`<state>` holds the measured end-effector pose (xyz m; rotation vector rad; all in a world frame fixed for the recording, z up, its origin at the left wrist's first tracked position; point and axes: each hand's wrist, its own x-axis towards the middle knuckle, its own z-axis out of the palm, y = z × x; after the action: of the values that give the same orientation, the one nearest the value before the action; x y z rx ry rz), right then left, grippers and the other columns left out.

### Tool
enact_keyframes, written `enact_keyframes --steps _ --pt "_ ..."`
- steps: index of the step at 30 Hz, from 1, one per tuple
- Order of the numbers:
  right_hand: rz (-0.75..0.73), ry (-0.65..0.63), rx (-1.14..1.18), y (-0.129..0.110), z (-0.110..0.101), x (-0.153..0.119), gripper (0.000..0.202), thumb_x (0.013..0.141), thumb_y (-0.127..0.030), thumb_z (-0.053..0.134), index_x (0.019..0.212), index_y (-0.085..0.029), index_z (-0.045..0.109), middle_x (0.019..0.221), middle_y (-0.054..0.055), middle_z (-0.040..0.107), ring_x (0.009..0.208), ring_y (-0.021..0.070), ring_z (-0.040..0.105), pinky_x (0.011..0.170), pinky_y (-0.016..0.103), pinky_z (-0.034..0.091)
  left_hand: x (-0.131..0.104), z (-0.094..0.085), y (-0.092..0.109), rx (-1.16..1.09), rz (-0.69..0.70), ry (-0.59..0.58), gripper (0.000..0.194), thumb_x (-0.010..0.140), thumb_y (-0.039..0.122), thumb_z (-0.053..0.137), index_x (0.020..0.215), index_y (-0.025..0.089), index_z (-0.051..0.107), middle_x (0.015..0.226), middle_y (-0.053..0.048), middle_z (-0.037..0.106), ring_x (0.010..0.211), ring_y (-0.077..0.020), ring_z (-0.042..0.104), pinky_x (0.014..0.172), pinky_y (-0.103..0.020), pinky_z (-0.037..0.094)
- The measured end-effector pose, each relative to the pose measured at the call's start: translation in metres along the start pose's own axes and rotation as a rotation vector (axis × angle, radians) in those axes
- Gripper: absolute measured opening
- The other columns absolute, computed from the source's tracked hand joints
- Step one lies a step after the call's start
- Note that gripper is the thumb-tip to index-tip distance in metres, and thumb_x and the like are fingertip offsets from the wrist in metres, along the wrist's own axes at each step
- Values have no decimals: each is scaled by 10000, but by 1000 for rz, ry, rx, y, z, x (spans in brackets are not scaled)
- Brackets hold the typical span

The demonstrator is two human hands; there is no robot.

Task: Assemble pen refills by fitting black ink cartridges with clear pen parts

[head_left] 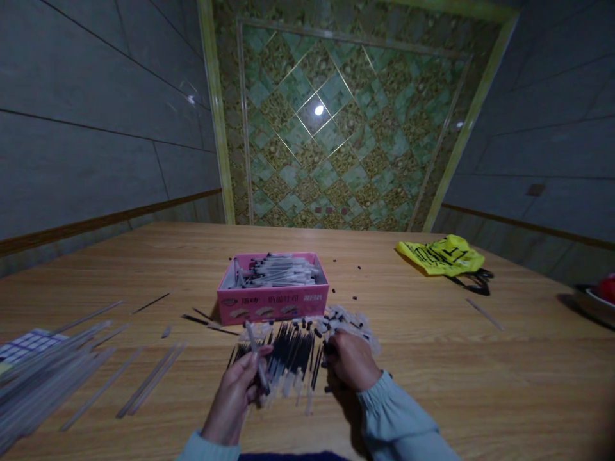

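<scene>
My left hand [236, 388] is closed round a slim translucent pen barrel [257, 358], held tilted in front of the pink box. My right hand [354, 360] is closed, fingertips down at the edge of a heap of small clear and black pieces [353, 323]; what its fingers hold, if anything, is hidden. Between my hands lies a spread of thin black refills [291, 349] with clear tips toward me. Behind them stands the pink box [273, 306], filled with many assembled-looking pens [283, 270].
Long clear tubes [52, 378] lie at the left by a checked sheet [31, 346]. A yellow bag [444, 256] with black straps is at the back right. One tube [485, 314] lies at the right, and a bowl [596, 304] sits at the far right edge.
</scene>
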<state>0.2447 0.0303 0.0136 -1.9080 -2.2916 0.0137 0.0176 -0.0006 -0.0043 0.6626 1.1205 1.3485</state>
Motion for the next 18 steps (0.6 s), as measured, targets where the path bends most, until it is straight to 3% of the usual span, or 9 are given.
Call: enact_keyframes --steps 7,13,18 --pt "-48 -19 24 -4 -1 -2 154 741 -183 540 833 -169 664 909 100 637 803 219 614 612 276 363 -3 1 2 26 5 -77 481 625 460 698 1012 181 640 590 50 505 463 -91 481 407 -197 357" --pt "-65 8 57 -6 7 -2 141 718 -156 540 834 -149 621 948 116 617 864 231 586 674 279 376 5 -6 -5 147 66 -124 506 611 513 699 952 140 673 537 73 415 367 -39 318 347 -178 197" --pt "-27 118 374 -8 12 1 115 780 -192 514 866 -160 584 838 73 629 823 210 575 705 282 388 6 -7 -6 239 84 -123 541 596 540 695 927 112 701 497 67 402 366 -39 292 359 -182 157"
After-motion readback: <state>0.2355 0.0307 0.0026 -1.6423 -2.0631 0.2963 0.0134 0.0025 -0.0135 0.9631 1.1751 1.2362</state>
